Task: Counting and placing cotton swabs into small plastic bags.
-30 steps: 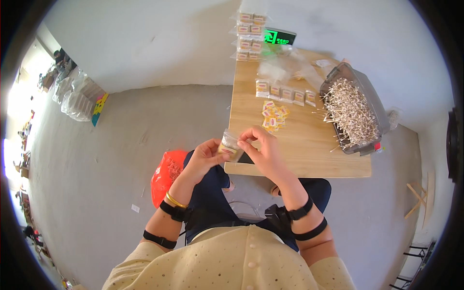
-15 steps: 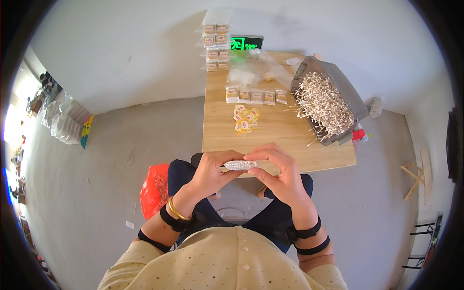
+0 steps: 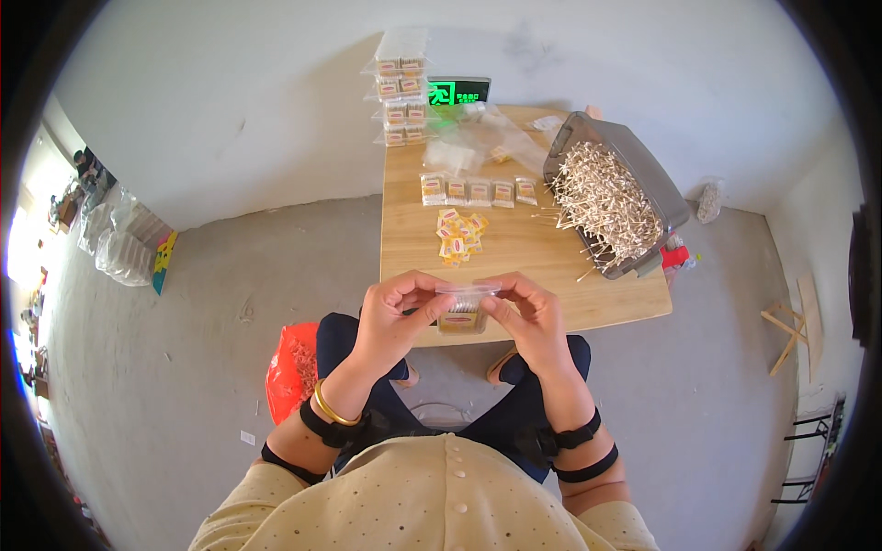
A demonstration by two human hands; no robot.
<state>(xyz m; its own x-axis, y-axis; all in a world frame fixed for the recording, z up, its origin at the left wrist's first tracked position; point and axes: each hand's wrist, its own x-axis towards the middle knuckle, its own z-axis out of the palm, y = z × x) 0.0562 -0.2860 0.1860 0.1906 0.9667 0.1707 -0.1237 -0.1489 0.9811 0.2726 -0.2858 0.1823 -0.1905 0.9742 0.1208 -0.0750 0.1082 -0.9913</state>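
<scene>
Both my hands pinch the top edge of a small clear zip bag [image 3: 462, 317] of cotton swabs with a yellow label in front. My left hand [image 3: 397, 317] grips its upper left corner between thumb and fingers; my right hand [image 3: 528, 317] has the upper right corner. The bag hangs upright over the table's near edge. Beyond it lies a loose pile of yellow and white label cards [image 3: 458, 237]. Behind the pile, several filled swab bags [image 3: 479, 192] stand in a row. Loose cotton swabs [image 3: 606, 202] heap out of a grey plastic bin [image 3: 677, 204] tipped on its side at the right.
On the wooden table [image 3: 551, 298], stacked packs of filled bags [image 3: 401, 112] rise at the back left, beside a lit green exit sign [image 3: 459, 91] and empty clear bags [image 3: 455, 154]. A red plastic bag [image 3: 292, 372] rests on the floor by my left leg.
The swab bag has turned from end-on to upright, its label now facing me. Both hands have shifted their hold to its top corners. My view has tilted slightly.
</scene>
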